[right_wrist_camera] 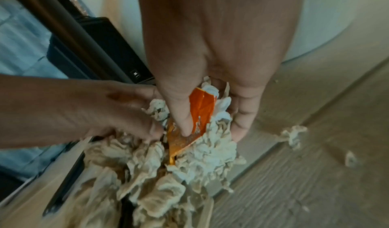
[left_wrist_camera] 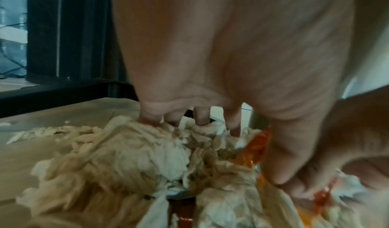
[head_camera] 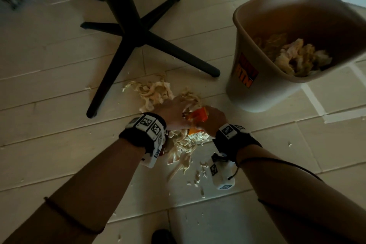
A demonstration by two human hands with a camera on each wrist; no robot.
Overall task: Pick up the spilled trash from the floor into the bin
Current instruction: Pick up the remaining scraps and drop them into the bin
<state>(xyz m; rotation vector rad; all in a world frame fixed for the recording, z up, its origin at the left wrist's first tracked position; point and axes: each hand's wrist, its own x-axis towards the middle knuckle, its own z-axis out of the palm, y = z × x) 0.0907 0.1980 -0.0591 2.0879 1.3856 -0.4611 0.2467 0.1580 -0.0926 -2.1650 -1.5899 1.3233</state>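
Item: spilled trash (head_camera: 158, 93), pale shredded paper heaped on the tiled floor (head_camera: 59, 89) beside a black chair base (head_camera: 136, 31), loose scraps scattered nearby. Item: orange wrapper (head_camera: 198, 118), crumpled, lodged in the heap between the hands. Left hand (head_camera: 174, 113): fingers curled down into the paper, gripping a clump. Right hand (head_camera: 213, 123): thumb and fingers pinching the orange wrapper together with paper. Hands close together, touching. Item: bin (head_camera: 257, 31), tan with an orange label, upright to the right, apart from the heap, already holding shredded paper.
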